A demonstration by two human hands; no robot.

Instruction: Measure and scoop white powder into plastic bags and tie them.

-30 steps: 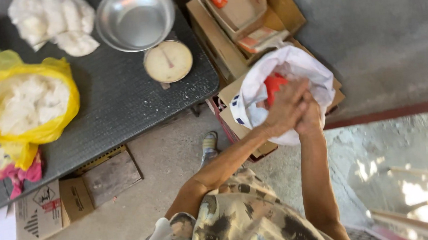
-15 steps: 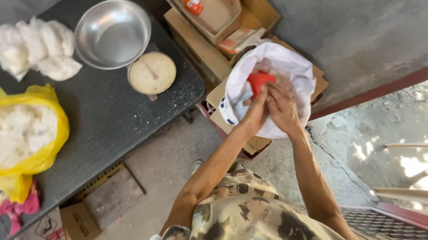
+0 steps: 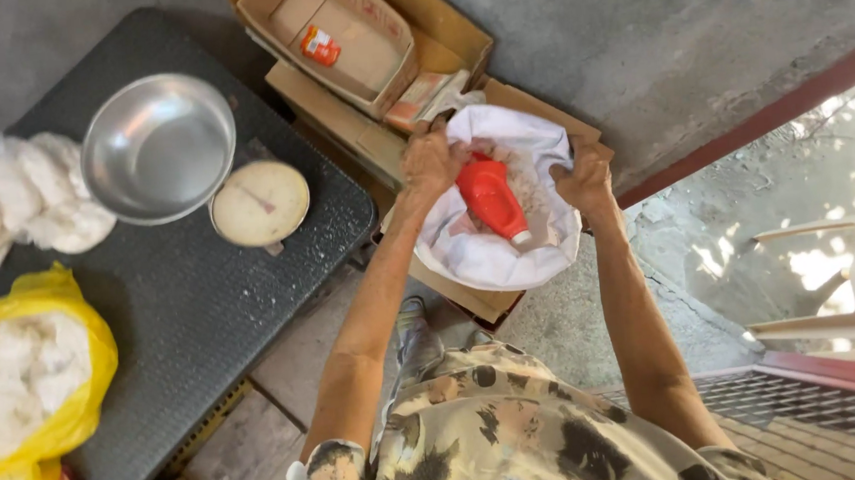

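A white sack [image 3: 494, 255] sits in a cardboard box [image 3: 472, 302] on the floor, its mouth pulled wide. My left hand [image 3: 432, 159] grips the sack's left rim and my right hand [image 3: 586, 181] grips the right rim. Inside lies a red plastic bottle [image 3: 490, 196] with a white cap, on pale granular stuff. The bottle touches neither hand.
A dark table [image 3: 200, 286] at left carries a steel bowl [image 3: 157, 149], a round dial scale [image 3: 260, 203], white lumps [image 3: 23, 193] and a yellow bag [image 3: 25, 368] of white material. Open cardboard boxes [image 3: 343, 35] stand behind the sack. A white plastic chair [image 3: 852, 280] is at right.
My hands were together over the sack's mouth; now they are spread apart holding its rim, and the red bottle inside is fully exposed. The camera moved closer.
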